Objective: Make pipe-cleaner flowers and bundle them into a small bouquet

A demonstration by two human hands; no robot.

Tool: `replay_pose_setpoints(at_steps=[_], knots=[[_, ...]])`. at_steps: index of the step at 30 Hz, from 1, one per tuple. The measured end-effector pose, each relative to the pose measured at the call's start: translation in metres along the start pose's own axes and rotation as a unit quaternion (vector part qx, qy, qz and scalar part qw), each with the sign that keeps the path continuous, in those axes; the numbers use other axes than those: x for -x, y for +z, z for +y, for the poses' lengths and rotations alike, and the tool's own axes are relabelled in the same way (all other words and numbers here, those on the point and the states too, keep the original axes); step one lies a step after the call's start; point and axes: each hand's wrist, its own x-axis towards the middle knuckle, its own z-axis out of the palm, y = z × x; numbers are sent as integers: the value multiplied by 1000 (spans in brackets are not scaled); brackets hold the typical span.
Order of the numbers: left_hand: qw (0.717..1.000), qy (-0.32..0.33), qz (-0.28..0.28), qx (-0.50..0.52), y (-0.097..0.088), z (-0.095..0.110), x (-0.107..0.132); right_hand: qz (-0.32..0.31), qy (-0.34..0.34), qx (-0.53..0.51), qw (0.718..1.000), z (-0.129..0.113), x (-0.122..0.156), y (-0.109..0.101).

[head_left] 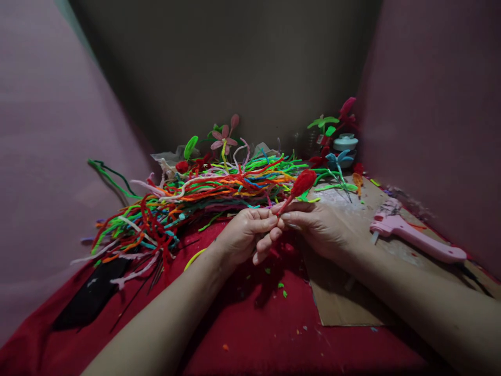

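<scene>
A red pipe-cleaner flower bud [304, 183] on a short red stem tilts up to the right between my two hands. The thumb and index finger of my left hand [250, 230] pinch the lower end of its stem, with the other fingers curled below. From the other side, my right hand [313, 222] closes its fingers on the stem just under the bud. Behind my hands lies a large heap of pipe cleaners [227, 185] in red, green, orange, white and other colours.
A pink glue gun [418, 235] rests on a cardboard sheet [336, 303] at the right. Scissors [341, 177], a light blue jar [345, 141] and finished pipe-cleaner flowers [224, 140] stand farther back. At the left is a flat black object [92, 295] on the red cloth [250, 334].
</scene>
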Motion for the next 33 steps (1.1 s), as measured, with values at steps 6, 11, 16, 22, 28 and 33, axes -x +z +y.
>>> replay_pose_setpoints(at_steps=[6, 11, 16, 22, 28, 33], knots=[[999, 27, -9, -19, -3, -2, -3, -6, -11, 9, 1000, 2, 0, -2], [995, 56, -5, -78, -5, -5, -6, -4, 1, 10, 1000, -3, 2, 2], [981, 89, 25, -168, -4, -6, -6, -27, 0, 11, 1000, -3, 3, 4], [970, 98, 77, -207, 5, -3, -4, -27, -14, 16, 999, 1, 1, 2], [947, 120, 140, -265, 10, 0, -3, 19, -14, 31, 999, -1, 0, 3], [899, 204, 181, -342, 5, -8, -5, 62, -7, 22, 998, -3, 0, 4]])
